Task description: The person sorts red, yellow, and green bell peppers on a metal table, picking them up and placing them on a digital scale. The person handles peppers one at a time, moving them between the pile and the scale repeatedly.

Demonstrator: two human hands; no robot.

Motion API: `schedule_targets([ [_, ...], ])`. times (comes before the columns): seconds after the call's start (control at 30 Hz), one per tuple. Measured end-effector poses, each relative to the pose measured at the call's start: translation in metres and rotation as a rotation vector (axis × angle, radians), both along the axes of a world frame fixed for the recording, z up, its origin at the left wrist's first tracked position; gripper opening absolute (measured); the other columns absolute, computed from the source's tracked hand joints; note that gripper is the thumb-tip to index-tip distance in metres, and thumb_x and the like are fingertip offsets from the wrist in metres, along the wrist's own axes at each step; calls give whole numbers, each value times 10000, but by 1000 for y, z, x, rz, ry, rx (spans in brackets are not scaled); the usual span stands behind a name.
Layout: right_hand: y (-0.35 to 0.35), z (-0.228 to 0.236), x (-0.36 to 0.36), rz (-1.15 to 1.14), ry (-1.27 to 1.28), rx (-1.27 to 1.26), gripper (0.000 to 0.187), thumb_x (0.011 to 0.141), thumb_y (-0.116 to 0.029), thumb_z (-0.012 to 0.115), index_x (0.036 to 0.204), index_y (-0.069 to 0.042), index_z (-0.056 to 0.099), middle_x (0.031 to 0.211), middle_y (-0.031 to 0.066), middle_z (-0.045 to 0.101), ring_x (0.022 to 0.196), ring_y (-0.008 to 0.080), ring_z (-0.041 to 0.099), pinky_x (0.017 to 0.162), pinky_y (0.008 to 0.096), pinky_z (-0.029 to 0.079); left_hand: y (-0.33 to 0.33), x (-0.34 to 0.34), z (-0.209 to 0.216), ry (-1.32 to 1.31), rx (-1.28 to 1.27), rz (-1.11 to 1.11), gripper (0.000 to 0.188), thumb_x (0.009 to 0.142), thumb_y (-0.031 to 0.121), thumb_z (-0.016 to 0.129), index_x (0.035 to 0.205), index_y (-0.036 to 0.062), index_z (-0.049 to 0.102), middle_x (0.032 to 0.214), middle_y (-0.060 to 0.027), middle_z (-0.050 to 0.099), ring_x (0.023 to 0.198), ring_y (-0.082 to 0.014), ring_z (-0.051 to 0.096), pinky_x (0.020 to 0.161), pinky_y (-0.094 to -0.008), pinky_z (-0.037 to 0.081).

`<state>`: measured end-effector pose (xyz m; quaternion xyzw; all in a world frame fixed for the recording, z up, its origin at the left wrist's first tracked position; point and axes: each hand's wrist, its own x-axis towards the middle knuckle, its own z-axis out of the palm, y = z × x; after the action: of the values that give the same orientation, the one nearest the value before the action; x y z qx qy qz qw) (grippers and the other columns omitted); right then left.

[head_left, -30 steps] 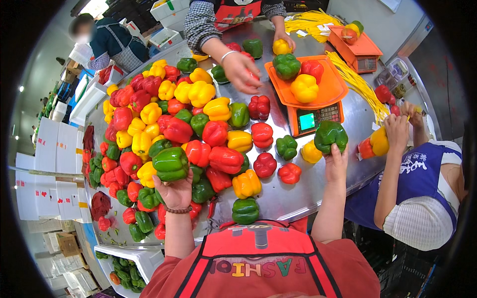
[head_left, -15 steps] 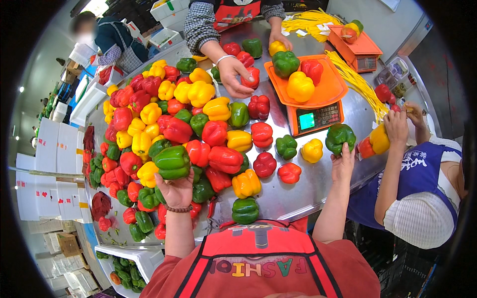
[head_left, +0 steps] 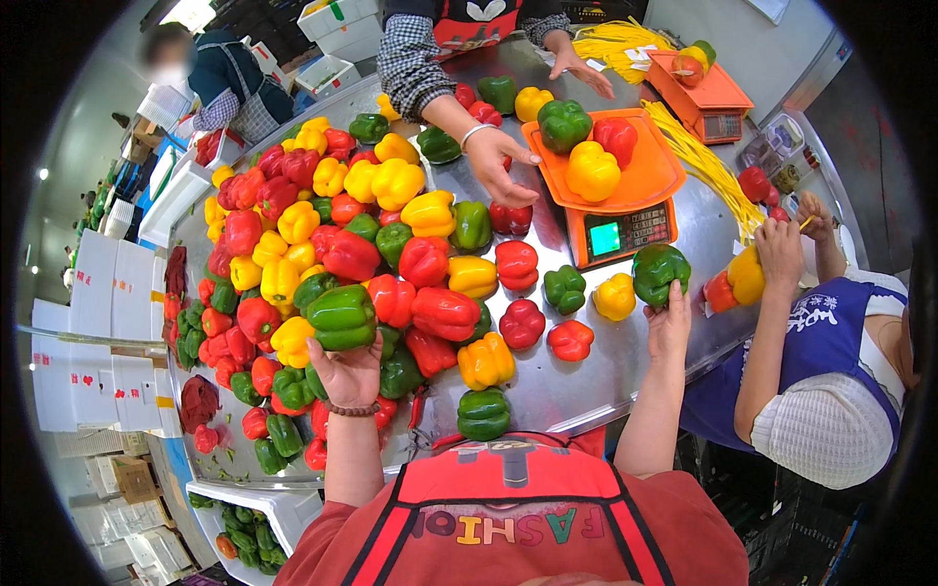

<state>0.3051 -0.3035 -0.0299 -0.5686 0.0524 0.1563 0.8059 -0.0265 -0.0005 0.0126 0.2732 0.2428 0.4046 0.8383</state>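
Right hand point(head_left: 668, 327) grasps a green pepper point(head_left: 660, 272), now lifted closer to the scale point(head_left: 625, 230) at 11 o'clock, likely for weighing. Left hand point(head_left: 348, 371) stays clenched under another green one point(head_left: 341, 316) over the pile.

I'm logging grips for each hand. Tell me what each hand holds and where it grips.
Left hand cups a green pepper from underneath. Right hand holds another green pepper from below, fingers against its lower side.
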Motion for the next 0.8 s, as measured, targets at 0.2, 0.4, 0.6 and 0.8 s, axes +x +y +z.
schedule_targets([
  [0.2, 1, 2, -2, -1, 14, -21, 416, 937, -425, 594, 1259, -175, 509, 1098, -19, 611, 870, 99, 588, 664, 235, 454, 1, -1, -2, -1, -3, 2, 744, 842, 654, 564, 1361, 128, 473, 1326, -106, 552, 1163, -291, 565, 923, -406, 487],
  [0.4, 0, -2, -3, 5, 20, -24, 458, 930, -426, 607, 1284, -157, 497, 1105, -4, 612, 881, 103, 589, 676, 236, 455, 0, 0, -1, 12, -11, 9, 738, 838, 652, 572, 1353, 132, 478, 1323, -101, 554, 1163, -289, 563, 917, -404, 488],
  [0.6, -7, -5, 10, 11, -42, -180, 497, 907, -407, 644, 1291, -120, 514, 1105, 27, 617, 894, 131, 592, 713, 261, 459, 2, -2, -3, 4, -15, 6, 732, 840, 648, 573, 1350, 131, 482, 1324, -98, 552, 1166, -285, 560, 919, -404, 490],
  [0.8, -40, -22, 41, 116, -359, -1009, 580, 867, -416, 673, 1255, -5, 544, 1114, 168, 632, 1050, 295, 593, 912, 369, 460, 2, -2, -4, -11, -12, -7, 720, 847, 637, 574, 1348, 126, 487, 1327, -100, 551, 1169, -282, 559, 925, -404, 491],
])
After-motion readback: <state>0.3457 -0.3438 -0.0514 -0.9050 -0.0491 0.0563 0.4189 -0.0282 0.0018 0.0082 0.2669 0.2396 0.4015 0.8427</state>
